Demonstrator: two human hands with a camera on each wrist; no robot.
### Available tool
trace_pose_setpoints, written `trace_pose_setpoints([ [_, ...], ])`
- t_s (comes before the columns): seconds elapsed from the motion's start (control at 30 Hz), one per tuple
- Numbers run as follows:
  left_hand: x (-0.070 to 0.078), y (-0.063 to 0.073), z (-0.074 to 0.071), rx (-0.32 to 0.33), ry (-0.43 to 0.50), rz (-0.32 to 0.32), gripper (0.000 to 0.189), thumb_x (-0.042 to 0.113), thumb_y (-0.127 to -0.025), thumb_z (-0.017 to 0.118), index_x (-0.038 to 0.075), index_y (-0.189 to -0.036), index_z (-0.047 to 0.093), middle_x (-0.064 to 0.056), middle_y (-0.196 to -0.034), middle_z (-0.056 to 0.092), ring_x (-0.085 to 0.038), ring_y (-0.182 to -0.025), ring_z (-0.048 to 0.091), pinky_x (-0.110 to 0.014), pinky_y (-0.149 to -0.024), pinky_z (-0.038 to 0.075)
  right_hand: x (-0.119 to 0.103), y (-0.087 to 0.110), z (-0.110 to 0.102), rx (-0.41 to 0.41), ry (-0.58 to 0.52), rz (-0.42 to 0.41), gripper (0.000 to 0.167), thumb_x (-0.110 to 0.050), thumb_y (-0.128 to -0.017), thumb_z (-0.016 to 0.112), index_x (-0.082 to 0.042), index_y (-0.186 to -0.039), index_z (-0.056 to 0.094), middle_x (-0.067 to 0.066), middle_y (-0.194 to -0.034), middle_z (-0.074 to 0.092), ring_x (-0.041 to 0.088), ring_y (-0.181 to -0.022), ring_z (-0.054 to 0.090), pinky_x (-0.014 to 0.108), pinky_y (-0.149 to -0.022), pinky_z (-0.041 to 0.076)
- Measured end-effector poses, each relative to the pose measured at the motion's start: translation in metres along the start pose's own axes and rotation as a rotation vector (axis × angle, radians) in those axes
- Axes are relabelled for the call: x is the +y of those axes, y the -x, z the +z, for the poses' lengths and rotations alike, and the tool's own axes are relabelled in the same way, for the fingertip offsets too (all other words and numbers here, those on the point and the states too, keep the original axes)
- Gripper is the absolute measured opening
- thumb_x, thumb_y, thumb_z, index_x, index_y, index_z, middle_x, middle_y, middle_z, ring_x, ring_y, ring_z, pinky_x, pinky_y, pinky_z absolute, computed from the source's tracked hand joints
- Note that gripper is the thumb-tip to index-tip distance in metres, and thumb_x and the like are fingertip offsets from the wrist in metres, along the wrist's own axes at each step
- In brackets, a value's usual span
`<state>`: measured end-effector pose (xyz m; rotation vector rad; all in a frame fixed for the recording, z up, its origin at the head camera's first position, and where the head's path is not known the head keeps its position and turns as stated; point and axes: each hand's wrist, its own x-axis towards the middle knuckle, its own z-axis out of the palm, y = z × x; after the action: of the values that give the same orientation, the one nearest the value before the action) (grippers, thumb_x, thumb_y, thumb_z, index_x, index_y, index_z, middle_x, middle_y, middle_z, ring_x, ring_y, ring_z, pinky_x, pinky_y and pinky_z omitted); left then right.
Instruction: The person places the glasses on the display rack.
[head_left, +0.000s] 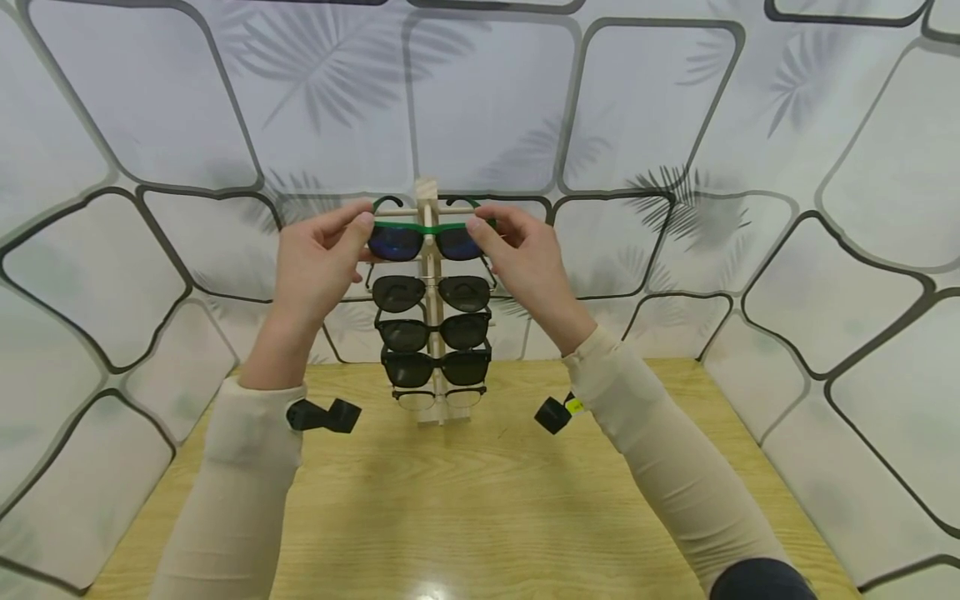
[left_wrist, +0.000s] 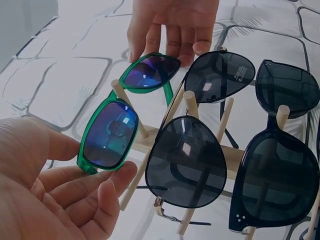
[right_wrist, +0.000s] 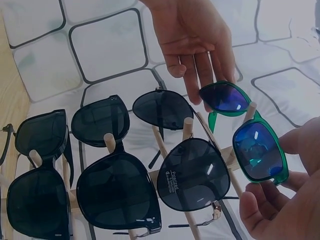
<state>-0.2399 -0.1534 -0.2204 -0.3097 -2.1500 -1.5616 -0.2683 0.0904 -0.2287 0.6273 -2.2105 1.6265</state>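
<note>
Green-framed sunglasses (head_left: 395, 243) with blue mirrored lenses are at the upper part of a wooden display stand (head_left: 427, 190), their bridge at a peg (left_wrist: 118, 89). My left hand (head_left: 313, 262) pinches one outer corner of the frame between thumb and fingers. At the opposite corner my right hand (head_left: 531, 260) holds the frame likewise, thumb in front. Just below hang dark aviator sunglasses (left_wrist: 186, 162) with a thin metal frame, apart from both hands. The green temples reach back behind the lenses, partly hidden.
Lower on the stand hang two black sunglasses (head_left: 406, 335) and clear-lensed glasses (head_left: 415, 401). The stand's foot is on a wood-grain table (head_left: 465, 508). Patterned cloth walls (head_left: 491, 100) enclose the back and sides. Each wrist carries a small black camera (head_left: 552, 415).
</note>
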Motion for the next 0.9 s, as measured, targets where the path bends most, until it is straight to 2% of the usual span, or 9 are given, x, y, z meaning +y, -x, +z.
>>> trace_pose_setpoints([
  [0.2,-0.002,0.0,0.0,0.001,0.0,0.002,0.04,0.028,-0.108,0.061,0.009,-0.143,0.067,-0.022,-0.126,0.074,0.008,-0.07,0.07,-0.015,-0.059,0.053,0.001,-0.001,0.001,0.003,0.005,0.002,0.038,-0.031,-0.107,0.065,-0.011,-0.139,0.067,0.006,-0.105,0.069,0.016,-0.073,0.056,0.028,-0.068,0.05],
  [0.43,-0.003,0.0,-0.001,-0.003,-0.01,0.005,0.043,0.028,-0.109,0.06,0.009,-0.146,0.064,-0.025,-0.128,0.072,0.009,-0.072,0.07,-0.015,-0.066,0.058,0.002,0.001,0.0,0.004,-0.011,0.021,0.039,-0.033,-0.107,0.064,-0.016,-0.141,0.066,0.001,-0.093,0.063,0.017,-0.069,0.051,0.031,-0.067,0.044],
  [0.7,-0.004,0.007,-0.01,0.002,-0.128,-0.029,0.05,0.041,-0.109,0.055,0.019,-0.154,0.056,-0.019,-0.133,0.072,0.014,-0.076,0.067,-0.015,-0.073,0.055,0.006,0.003,-0.009,0.055,-0.008,0.013,0.041,-0.032,-0.107,0.063,-0.016,-0.145,0.064,0.003,-0.102,0.07,0.017,-0.077,0.058,0.028,-0.068,0.048],
  [0.73,-0.005,0.008,-0.012,0.007,-0.146,-0.023,0.051,0.042,-0.109,0.055,0.019,-0.154,0.056,-0.018,-0.132,0.073,0.013,-0.079,0.067,-0.015,-0.074,0.055,0.007,0.004,-0.012,0.06,-0.012,0.018,0.041,-0.032,-0.107,0.063,-0.017,-0.145,0.064,0.002,-0.102,0.069,0.015,-0.08,0.06,0.028,-0.069,0.049],
  [0.8,-0.008,0.012,-0.015,0.014,-0.178,-0.011,0.051,0.042,-0.109,0.054,0.019,-0.155,0.055,-0.019,-0.131,0.073,0.0,-0.09,0.074,-0.02,-0.083,0.056,0.011,0.007,-0.017,0.07,-0.013,0.027,0.04,-0.033,-0.107,0.064,-0.017,-0.144,0.065,0.0,-0.103,0.069,0.015,-0.086,0.062,0.028,-0.071,0.05],
  [0.9,-0.017,0.02,-0.021,0.009,-0.224,0.008,0.053,0.042,-0.11,0.054,0.017,-0.156,0.055,-0.022,-0.134,0.071,-0.025,-0.116,0.074,-0.04,-0.1,0.057,0.024,0.012,-0.028,0.082,0.015,0.052,0.04,-0.035,-0.107,0.063,-0.017,-0.142,0.066,0.002,-0.109,0.07,0.016,-0.095,0.064,0.027,-0.076,0.051],
])
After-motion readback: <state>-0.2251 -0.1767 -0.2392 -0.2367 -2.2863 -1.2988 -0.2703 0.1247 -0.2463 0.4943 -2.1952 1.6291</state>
